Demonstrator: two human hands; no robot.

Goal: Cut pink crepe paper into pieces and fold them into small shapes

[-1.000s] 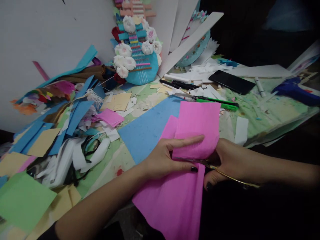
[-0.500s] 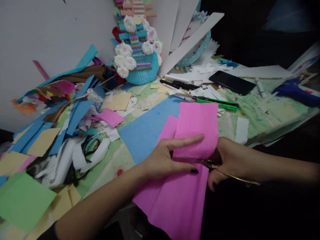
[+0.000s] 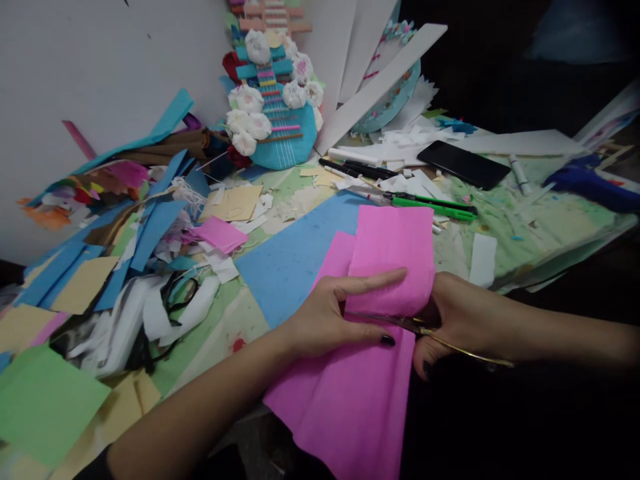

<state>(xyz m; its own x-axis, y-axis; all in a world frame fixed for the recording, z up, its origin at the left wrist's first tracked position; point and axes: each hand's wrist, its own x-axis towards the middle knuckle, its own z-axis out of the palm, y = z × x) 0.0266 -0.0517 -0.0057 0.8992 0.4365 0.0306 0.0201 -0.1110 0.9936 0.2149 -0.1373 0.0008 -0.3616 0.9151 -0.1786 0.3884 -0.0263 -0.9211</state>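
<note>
A sheet of pink crepe paper (image 3: 360, 393) hangs over the table's front edge, its upper flap standing over a sheet of blue paper (image 3: 285, 257). My left hand (image 3: 330, 313) grips the pink paper, index finger above and thumb below the line of the blades. In my right hand (image 3: 443, 320) is a pair of scissors (image 3: 413, 325) with gold-coloured handles. Their blades lie across the pink paper and point left toward my left hand. Part of the scissors is hidden behind my right hand's fingers and the paper.
Behind the paper lie a green utility knife (image 3: 435, 207), several pens and a black phone (image 3: 465, 165). A blue glue gun (image 3: 593, 183) is at the right. Paper scraps and coloured sheets (image 3: 50, 403) crowd the left. A blue paper guitar (image 3: 285, 143) with white flowers stands at the back.
Hands, scissors and pink paper keep nearly the same pose. The whole view has shifted very slightly, with things sitting a little further left.
</note>
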